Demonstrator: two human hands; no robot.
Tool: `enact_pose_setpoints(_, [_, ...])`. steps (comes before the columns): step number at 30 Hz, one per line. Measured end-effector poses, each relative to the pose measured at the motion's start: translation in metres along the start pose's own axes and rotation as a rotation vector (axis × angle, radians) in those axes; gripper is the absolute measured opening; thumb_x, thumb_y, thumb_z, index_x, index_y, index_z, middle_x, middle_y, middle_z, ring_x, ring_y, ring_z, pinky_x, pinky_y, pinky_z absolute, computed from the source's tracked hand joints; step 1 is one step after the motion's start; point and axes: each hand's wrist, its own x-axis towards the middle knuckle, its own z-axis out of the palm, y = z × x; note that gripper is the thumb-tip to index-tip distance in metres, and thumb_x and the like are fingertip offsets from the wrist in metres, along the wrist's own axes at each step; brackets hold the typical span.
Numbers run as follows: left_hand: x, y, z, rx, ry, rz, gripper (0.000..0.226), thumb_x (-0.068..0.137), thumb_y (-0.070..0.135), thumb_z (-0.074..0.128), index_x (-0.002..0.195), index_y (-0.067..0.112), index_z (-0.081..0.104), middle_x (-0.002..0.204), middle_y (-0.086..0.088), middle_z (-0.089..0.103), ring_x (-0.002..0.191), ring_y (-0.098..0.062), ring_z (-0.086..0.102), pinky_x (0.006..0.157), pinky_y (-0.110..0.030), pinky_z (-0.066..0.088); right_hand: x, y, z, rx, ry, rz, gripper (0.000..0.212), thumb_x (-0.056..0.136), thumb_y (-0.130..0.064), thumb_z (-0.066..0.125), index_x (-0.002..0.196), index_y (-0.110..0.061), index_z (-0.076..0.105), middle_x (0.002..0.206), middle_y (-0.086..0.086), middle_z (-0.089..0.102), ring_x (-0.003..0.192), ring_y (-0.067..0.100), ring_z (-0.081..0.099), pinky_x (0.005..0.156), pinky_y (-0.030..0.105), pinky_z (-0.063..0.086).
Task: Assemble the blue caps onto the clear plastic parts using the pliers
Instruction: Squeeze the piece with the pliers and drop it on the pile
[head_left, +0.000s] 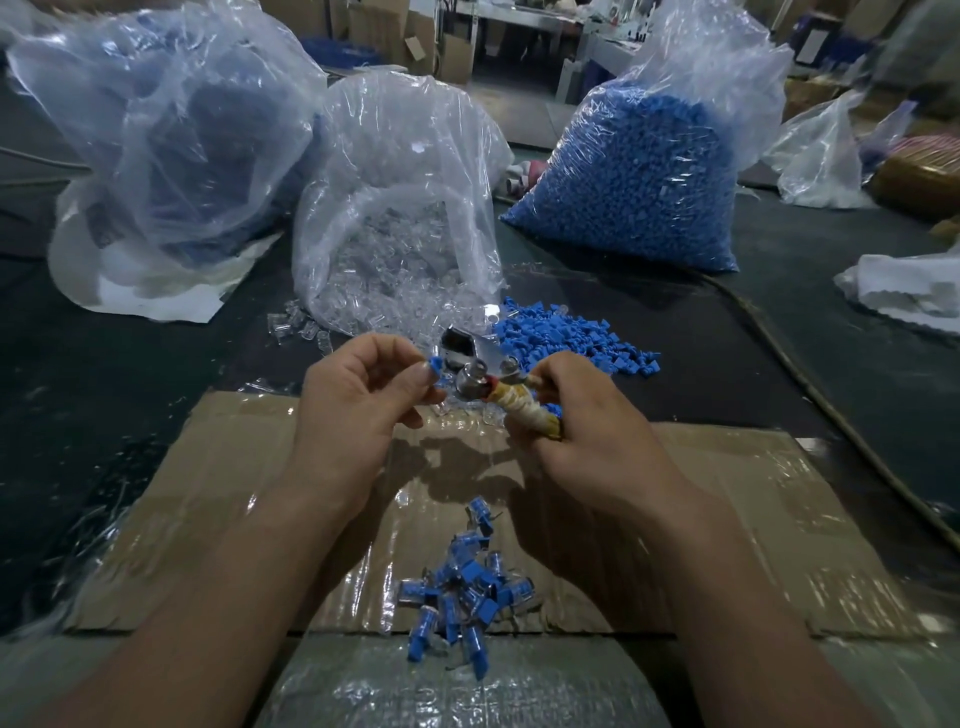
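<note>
My left hand (358, 395) pinches a small blue cap (434, 366) between thumb and fingertips, right beside the metal jaws of the pliers (475, 358). My right hand (582, 441) grips the pliers by their tape-wrapped handles. A loose pile of blue caps (566, 338) lies just beyond the pliers. Clear plastic parts (384, 291) spill from an open transparent bag in the middle. Several assembled pieces (462, 587), clear with blue caps, lie in a heap on the cardboard between my forearms.
A taped cardboard sheet (727, 509) covers the dark table in front of me. A full bag of blue caps (649, 176) stands back right, a large crumpled bag (166, 135) back left. A cable (810, 384) runs along the right side. White cloth (904, 291) lies far right.
</note>
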Motion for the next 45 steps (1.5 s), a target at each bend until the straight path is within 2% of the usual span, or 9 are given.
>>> enact_pose_setpoints(11, [-0.001,0.0,0.001,0.022,-0.014,0.015,0.017,0.082,-0.005,0.057,0.077,0.011,0.059,0.059,0.01,0.065,0.055,0.0,0.062,0.049,-0.012,0.048,0.0,-0.001,0.0,-0.012,-0.036,-0.008,0.023,0.085,-0.04,0.057,0.093,-0.025,0.041,0.088,-0.008,0.044,0.076,0.009,0.039,0.059,0.02,0.029])
enact_pose_setpoints(15, [-0.002,0.0,0.001,0.045,-0.023,0.044,0.017,0.082,-0.006,0.056,0.077,0.01,0.058,0.061,0.011,0.065,0.057,0.0,0.062,0.05,-0.012,0.048,0.0,-0.005,0.0,0.013,-0.051,-0.001,0.017,0.085,-0.034,0.061,0.089,-0.027,0.046,0.089,-0.006,0.053,0.078,0.012,0.047,0.066,0.031,0.04])
enact_pose_setpoints(21, [-0.003,-0.002,0.001,0.083,-0.005,0.07,0.023,0.083,-0.007,0.057,0.074,0.015,0.058,0.061,0.012,0.064,0.056,0.0,0.06,0.051,-0.012,0.047,-0.001,-0.008,-0.001,0.052,-0.041,0.032,0.012,0.084,-0.028,0.062,0.088,-0.023,0.052,0.085,-0.006,0.057,0.078,0.012,0.051,0.071,0.037,0.048])
enact_pose_setpoints(27, [-0.004,-0.002,0.001,0.11,0.008,0.092,0.022,0.083,-0.007,0.056,0.075,0.013,0.058,0.06,0.013,0.063,0.055,-0.001,0.06,0.051,-0.011,0.047,-0.001,-0.009,0.0,0.005,-0.028,0.029,0.012,0.083,-0.024,0.063,0.088,-0.023,0.052,0.085,-0.005,0.057,0.078,0.013,0.052,0.071,0.038,0.048])
enact_pose_setpoints(32, [-0.003,-0.003,0.001,0.122,0.053,0.078,0.022,0.084,-0.004,0.056,0.076,0.016,0.058,0.063,0.006,0.062,0.057,0.0,0.06,0.051,-0.011,0.047,0.001,-0.006,0.002,-0.025,-0.025,-0.006,0.016,0.084,-0.033,0.062,0.088,-0.029,0.047,0.085,-0.01,0.05,0.074,0.005,0.043,0.061,0.024,0.035])
enact_pose_setpoints(36, [0.002,-0.002,-0.005,0.028,0.116,0.005,0.017,0.082,0.0,0.059,0.076,0.015,0.061,0.062,0.004,0.066,0.057,-0.002,0.061,0.05,-0.014,0.048,0.001,0.001,-0.005,-0.074,-0.092,0.035,0.021,0.082,-0.033,0.064,0.099,-0.028,0.053,0.091,-0.009,0.052,0.082,0.01,0.047,0.068,0.03,0.04])
enact_pose_setpoints(39, [0.002,0.004,-0.012,-0.091,-0.041,-0.156,0.004,0.069,0.012,0.066,0.068,0.015,0.068,0.062,0.001,0.067,0.054,-0.009,0.061,0.047,-0.017,0.047,0.0,0.003,-0.011,-0.03,-0.131,0.063,0.018,0.079,-0.031,0.066,0.094,-0.028,0.056,0.086,-0.01,0.055,0.078,0.011,0.05,0.064,0.029,0.04])
enact_pose_setpoints(42, [0.002,0.006,-0.016,-0.101,-0.314,-0.314,0.011,0.056,0.019,0.07,0.065,0.015,0.072,0.064,-0.005,0.068,0.048,-0.011,0.059,0.045,-0.02,0.048,-0.003,0.003,-0.014,-0.032,-0.191,0.089,0.025,0.076,-0.029,0.07,0.099,-0.026,0.06,0.086,-0.01,0.058,0.078,0.008,0.052,0.064,0.028,0.042])
enact_pose_setpoints(45, [0.003,0.007,-0.016,-0.086,-0.48,-0.388,0.016,0.049,0.018,0.073,0.064,0.012,0.073,0.061,-0.008,0.067,0.044,-0.012,0.057,0.043,-0.02,0.049,-0.004,0.001,-0.015,-0.017,-0.236,0.122,0.032,0.071,-0.029,0.075,0.1,-0.028,0.06,0.088,-0.01,0.06,0.08,0.009,0.054,0.069,0.029,0.045])
